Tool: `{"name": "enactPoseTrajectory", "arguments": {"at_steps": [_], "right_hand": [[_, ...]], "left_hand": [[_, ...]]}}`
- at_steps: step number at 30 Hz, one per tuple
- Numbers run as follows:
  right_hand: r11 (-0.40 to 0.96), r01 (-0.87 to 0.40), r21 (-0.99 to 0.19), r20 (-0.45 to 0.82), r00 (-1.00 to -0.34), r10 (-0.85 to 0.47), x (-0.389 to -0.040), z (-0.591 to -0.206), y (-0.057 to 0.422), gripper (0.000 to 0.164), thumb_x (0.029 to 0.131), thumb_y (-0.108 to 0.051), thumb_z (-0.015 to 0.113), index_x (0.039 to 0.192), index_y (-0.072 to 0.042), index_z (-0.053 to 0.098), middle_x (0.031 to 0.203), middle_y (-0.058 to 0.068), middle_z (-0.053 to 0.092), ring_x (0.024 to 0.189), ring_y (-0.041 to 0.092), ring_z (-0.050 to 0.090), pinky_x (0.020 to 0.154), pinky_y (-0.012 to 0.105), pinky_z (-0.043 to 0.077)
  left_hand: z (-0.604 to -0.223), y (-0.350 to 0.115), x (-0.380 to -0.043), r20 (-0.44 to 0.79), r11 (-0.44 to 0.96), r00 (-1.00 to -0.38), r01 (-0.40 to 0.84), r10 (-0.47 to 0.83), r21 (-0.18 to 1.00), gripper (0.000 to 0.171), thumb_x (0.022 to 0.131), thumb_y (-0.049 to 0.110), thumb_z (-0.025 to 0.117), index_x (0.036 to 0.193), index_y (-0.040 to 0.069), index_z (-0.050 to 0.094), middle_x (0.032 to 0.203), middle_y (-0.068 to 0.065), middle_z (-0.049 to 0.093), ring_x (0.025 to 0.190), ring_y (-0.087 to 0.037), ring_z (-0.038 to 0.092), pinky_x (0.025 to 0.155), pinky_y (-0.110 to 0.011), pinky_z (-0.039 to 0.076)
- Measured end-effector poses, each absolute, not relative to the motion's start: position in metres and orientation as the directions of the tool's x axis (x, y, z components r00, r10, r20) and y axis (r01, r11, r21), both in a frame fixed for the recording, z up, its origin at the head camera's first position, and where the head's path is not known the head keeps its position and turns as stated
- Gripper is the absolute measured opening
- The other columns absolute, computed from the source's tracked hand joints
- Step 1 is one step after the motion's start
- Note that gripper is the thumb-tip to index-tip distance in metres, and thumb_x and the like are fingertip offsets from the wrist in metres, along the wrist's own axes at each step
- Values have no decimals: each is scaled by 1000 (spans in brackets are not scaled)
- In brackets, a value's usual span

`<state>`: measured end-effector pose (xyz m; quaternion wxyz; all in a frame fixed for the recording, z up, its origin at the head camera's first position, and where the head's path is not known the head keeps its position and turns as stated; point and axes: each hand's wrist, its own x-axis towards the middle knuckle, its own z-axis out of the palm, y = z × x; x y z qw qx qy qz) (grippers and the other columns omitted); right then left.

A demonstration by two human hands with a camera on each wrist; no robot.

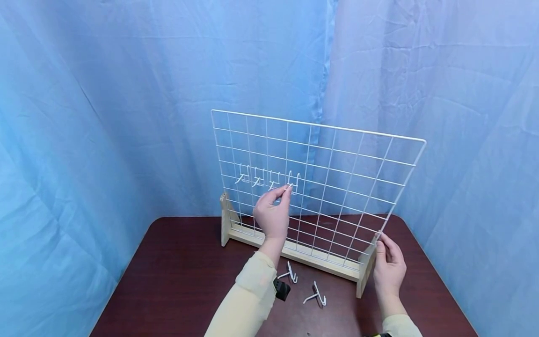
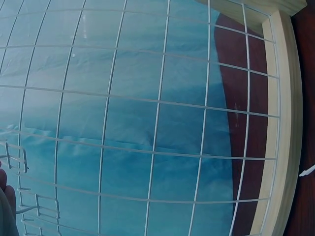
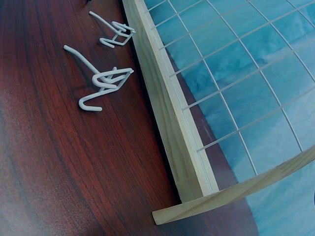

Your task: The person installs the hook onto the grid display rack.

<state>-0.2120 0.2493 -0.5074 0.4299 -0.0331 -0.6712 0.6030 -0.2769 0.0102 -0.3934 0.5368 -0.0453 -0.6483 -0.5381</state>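
Note:
A white wire grid panel (image 1: pixel 332 164) stands upright in a light wooden stand (image 1: pixel 269 244). My left hand (image 1: pixel 273 216) pinches a white wire hook (image 1: pixel 293 181) between thumb and fingertip, its two bent ends up at a horizontal wire of the grid. To its left, three similar hooks (image 1: pixel 242 177) hang in a row on the panel. With thumb and fingers, my right hand (image 1: pixel 389 267) holds the panel's right edge near the top of the stand's end piece (image 1: pixel 365 267). The left wrist view shows only a sliver of the left hand (image 2: pixel 6 204); the right wrist view shows no hand.
Two loose white hooks (image 1: pixel 316 296) (image 3: pixel 98 78) lie on the dark red-brown table (image 1: pixel 168 281), in front of the stand. Blue curtains (image 1: pixel 168 93) hang behind and on both sides.

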Motion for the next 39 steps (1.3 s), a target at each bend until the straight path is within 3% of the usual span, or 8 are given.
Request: {"name": "enactPoseTrajectory", "arguments": {"at_steps": [7, 13, 16, 24, 32, 39], "right_hand": [[266, -483, -834, 541, -621, 567, -212, -507, 249, 26, 96, 7, 57, 120, 13, 63, 111, -9, 68, 101, -3, 62, 85, 11, 47], [272, -478, -835, 540, -621, 569, -212, -507, 249, 26, 96, 7, 57, 120, 12, 63, 111, -10, 68, 101, -3, 62, 85, 11, 47], [270, -472, -839, 535, -624, 570, -211, -506, 249, 26, 96, 7, 57, 121, 12, 63, 110, -13, 67, 101, -4, 62, 85, 10, 47], [273, -476, -836, 539, -621, 569, -211, -506, 248, 26, 96, 7, 56, 120, 13, 62, 110, -15, 66, 101, -3, 62, 85, 11, 47], [277, -470, -838, 538, -623, 568, -211, -506, 248, 26, 96, 6, 56, 121, 13, 62, 111, -14, 66, 102, -4, 61, 85, 10, 47], [280, -461, -842, 532, -624, 572, -211, -505, 248, 26, 97, 5, 56, 121, 10, 64, 112, -8, 67, 102, -4, 61, 85, 10, 47]], "left_hand": [[-395, 14, -282, 736, 428, -410, 619, -538, 658, 8, 74, 6, 85, 78, 9, 80, 75, -1, 74, 67, -17, 68, 64, -29, 54], [-401, 15, -283, 730, 473, -451, 560, -514, 680, 7, 75, 9, 86, 79, 10, 81, 76, -1, 74, 69, -17, 69, 64, -30, 53], [-405, 16, -283, 718, 481, -484, 534, -500, 695, 7, 75, 11, 85, 81, 11, 81, 76, 0, 75, 69, -16, 68, 62, -30, 52], [-424, 15, -279, 589, 361, -675, 467, -445, 807, 15, 79, 14, 84, 92, 9, 80, 85, -1, 76, 77, -15, 71, 72, -28, 57], [-443, 13, -273, 539, 324, -726, 434, -428, 841, 12, 82, 14, 81, 91, 8, 79, 86, 1, 75, 79, -14, 72, 72, -28, 57], [-465, 11, -263, 490, 269, -788, 414, -372, 870, 11, 84, 12, 78, 94, 6, 77, 88, -1, 75, 82, -16, 71, 76, -38, 58]]}}
